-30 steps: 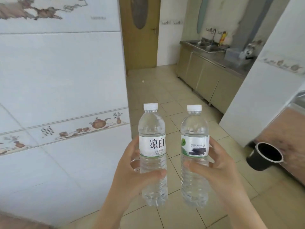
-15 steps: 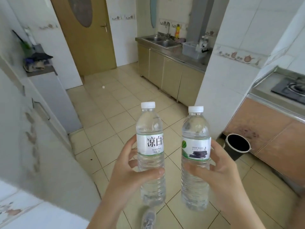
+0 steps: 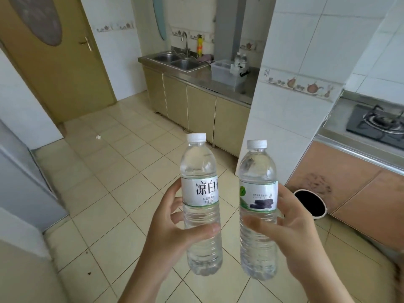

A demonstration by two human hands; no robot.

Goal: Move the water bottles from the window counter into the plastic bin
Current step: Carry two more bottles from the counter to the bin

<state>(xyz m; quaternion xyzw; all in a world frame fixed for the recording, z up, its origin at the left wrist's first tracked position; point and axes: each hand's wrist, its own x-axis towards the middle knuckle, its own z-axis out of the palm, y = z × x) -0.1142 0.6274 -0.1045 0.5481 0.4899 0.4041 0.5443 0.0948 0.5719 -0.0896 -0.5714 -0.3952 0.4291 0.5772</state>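
Far left: yellow-brown wooden door [image 3: 59,62], shut. Middle of view: left hand [image 3: 175,232] wrapped round a clear plastic water bottle with a white label [image 3: 201,204], thumb across the front, fingers behind, gripping just under the label. Beside it, close but apart: right hand [image 3: 293,232] curled the same way round a clear plastic water bottle with a green-edged label [image 3: 258,208]. Both upright, capped, carried above the tiled floor [image 3: 109,176]. Likely full, so fairly heavy; thin ribbed walls, smooth and yielding, best taken at the ribbed waist. Farther right, on the steel worktop [image 3: 218,84]: translucent plastic bin [image 3: 223,72], probably the destination.
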